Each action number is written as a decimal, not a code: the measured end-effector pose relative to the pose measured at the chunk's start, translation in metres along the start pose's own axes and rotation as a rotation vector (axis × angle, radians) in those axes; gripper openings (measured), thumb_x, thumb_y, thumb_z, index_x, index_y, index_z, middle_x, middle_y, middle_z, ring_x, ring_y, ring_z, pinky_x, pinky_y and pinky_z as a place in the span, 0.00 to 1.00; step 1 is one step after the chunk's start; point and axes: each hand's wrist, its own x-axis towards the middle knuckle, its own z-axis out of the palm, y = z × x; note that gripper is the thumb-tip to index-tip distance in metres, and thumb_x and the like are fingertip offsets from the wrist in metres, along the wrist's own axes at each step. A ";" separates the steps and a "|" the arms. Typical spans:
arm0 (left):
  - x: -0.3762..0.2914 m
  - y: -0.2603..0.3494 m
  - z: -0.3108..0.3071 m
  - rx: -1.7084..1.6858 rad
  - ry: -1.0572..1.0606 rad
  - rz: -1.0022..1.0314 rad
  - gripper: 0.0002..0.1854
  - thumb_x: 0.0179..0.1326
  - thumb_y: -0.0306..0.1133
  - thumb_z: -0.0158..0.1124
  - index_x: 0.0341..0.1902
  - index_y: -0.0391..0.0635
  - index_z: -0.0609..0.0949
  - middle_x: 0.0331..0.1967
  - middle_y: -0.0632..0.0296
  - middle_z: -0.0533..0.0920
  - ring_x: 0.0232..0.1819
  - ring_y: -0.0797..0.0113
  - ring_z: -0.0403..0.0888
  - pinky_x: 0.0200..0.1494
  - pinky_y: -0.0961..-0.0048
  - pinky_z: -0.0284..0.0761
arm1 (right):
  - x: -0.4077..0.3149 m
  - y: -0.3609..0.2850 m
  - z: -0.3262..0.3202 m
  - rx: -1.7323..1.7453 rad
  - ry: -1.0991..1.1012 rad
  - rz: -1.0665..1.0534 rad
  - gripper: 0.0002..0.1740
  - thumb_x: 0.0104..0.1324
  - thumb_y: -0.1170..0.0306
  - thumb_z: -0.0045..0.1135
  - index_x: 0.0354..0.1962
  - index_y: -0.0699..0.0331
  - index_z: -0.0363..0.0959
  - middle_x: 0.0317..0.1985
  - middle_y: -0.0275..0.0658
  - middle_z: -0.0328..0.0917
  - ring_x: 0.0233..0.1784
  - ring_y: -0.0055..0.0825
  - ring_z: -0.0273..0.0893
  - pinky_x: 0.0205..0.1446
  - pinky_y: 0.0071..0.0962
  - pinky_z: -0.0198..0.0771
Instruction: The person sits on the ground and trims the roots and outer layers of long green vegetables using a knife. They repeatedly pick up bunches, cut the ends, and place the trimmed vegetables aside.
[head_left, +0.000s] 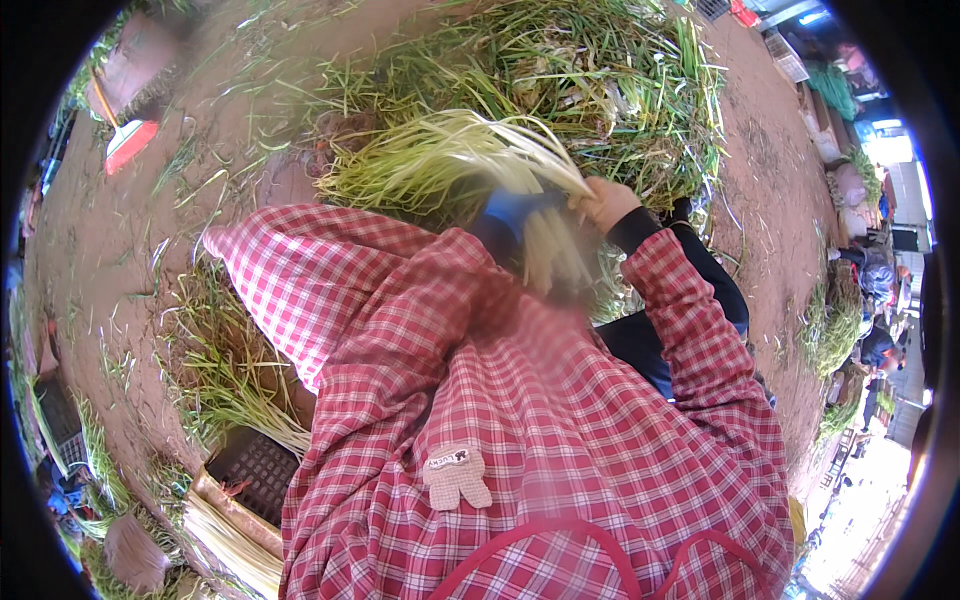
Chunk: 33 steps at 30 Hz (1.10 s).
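Observation:
My left hand (514, 210), blurred and seemingly in a blue glove, is closed around a bunch of long-leaved greens with pale stems (465, 150). The leaves arch toward the upper left; the blurred stem ends hang below the glove. To its right, my bare right hand (604, 202) pinches a few pale strands at the bunch's side, its fingertips partly blurred. Both hands are in front of my red checked smock (540, 390). Just beyond them lies a large heap of loose green leaves (630, 90).
A broom with a red head (131, 146) lies on the littered dirt floor (97, 247) at upper left. At lower left are a dark plastic crate (255, 469) and bundled pale stems (229, 544). More greens (832, 322) and people (877, 345) are at far right.

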 end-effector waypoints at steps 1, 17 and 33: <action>0.000 -0.001 -0.001 0.027 0.039 -0.004 0.15 0.47 0.20 0.67 0.41 0.36 0.78 0.33 0.55 0.82 0.32 0.62 0.82 0.33 0.66 0.80 | -0.005 -0.005 -0.005 -0.108 0.153 -0.139 0.15 0.60 0.59 0.52 0.35 0.62 0.71 0.20 0.43 0.76 0.26 0.38 0.78 0.32 0.34 0.72; 0.006 -0.012 -0.013 -0.287 -0.016 0.067 0.12 0.49 0.18 0.61 0.39 0.35 0.75 0.29 0.57 0.80 0.28 0.63 0.79 0.32 0.68 0.77 | 0.001 0.051 0.029 0.459 -0.250 -0.032 0.26 0.61 0.57 0.56 0.50 0.66 0.68 0.29 0.37 0.79 0.31 0.24 0.74 0.41 0.25 0.68; 0.036 -0.056 -0.047 0.546 -0.244 0.529 0.17 0.54 0.19 0.53 0.49 0.37 0.73 0.41 0.53 0.79 0.40 0.56 0.79 0.44 0.59 0.76 | 0.009 0.039 0.067 0.149 -0.034 0.027 0.23 0.51 0.59 0.66 0.38 0.66 0.73 0.18 0.37 0.74 0.16 0.22 0.71 0.21 0.24 0.68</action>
